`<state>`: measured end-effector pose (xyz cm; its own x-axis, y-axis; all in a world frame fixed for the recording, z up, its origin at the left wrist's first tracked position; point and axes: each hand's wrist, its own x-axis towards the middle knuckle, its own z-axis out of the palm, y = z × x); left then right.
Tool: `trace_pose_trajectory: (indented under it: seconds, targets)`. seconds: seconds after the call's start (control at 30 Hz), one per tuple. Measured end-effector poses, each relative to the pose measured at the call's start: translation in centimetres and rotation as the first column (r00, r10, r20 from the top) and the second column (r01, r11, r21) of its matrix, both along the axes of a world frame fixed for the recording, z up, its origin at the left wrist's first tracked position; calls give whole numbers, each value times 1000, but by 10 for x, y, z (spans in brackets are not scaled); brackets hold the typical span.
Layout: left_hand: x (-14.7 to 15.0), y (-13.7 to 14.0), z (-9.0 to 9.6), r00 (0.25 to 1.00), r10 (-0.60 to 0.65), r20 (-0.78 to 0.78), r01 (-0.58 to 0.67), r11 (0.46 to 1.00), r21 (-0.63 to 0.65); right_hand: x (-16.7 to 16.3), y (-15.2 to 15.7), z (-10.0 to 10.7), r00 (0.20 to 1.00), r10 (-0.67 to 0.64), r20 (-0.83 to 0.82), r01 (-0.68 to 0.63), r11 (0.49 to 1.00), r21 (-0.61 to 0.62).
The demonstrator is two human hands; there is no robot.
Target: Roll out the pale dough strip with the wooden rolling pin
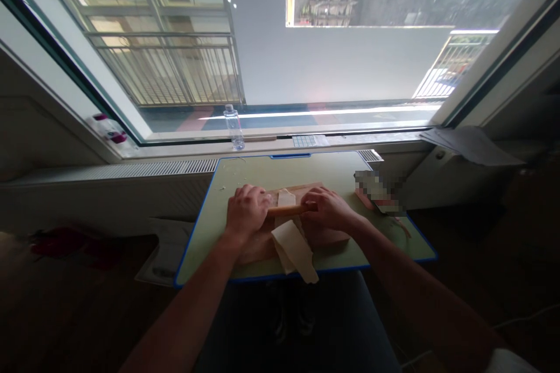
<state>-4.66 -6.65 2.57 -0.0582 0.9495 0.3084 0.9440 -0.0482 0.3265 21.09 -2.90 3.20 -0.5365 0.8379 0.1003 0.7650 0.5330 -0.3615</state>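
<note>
A wooden rolling pin point(285, 211) lies crosswise over a long strip of dough point(292, 240) on a wooden board point(321, 232). My left hand point(247, 208) is closed over the pin's left end, and my right hand point(327, 207) grips its right end. Beyond the pin a short stretch of the dough lies flat on the board. On the near side the strip folds over itself and hangs past the front edge of the board, reaching the table's blue rim. Both ends of the pin are largely hidden by my fingers.
The board rests on a pale green table point(332, 166) with a blue edge. A partly blurred-out object point(378, 191) sits at its right side. Behind, a clear plastic bottle point(234, 128) stands on the window sill point(266, 145); papers point(472, 144) lie at the right.
</note>
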Motion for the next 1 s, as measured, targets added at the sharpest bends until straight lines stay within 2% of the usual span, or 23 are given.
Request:
trace_pose_trajectory:
  seconds: [0.07, 0.17, 0.27, 0.37, 0.67, 0.8, 1.0]
  targets:
    - [5, 7, -10, 998, 6, -69, -12, 996, -88, -2, 2, -3, 1000, -20, 13, 20, 1000, 12]
    - [10, 11, -20, 988, 2, -156, -20, 993, -114, -12, 4, -11, 992, -121, 29, 119, 992, 38]
    - [10, 17, -21, 982, -5, -190, -21, 991, -133, -25, 8, -20, 964, -256, 76, 247, 963, 106]
    - [7, 27, -17, 982, -28, -187, -10, 980, -200, -33, 13, -26, 939, -326, 106, 307, 938, 161]
    - [-3, 62, -20, 985, -91, -145, 38, 941, -335, -36, 48, -24, 935, -317, 158, 313, 948, 49]
    - [-6, 78, -22, 987, -94, -129, 43, 935, -353, -39, 64, -20, 940, -302, 159, 304, 953, 11]
    - [-4, 75, -20, 987, -86, -136, 35, 939, -341, -40, 62, -21, 930, -333, 155, 332, 943, 32]
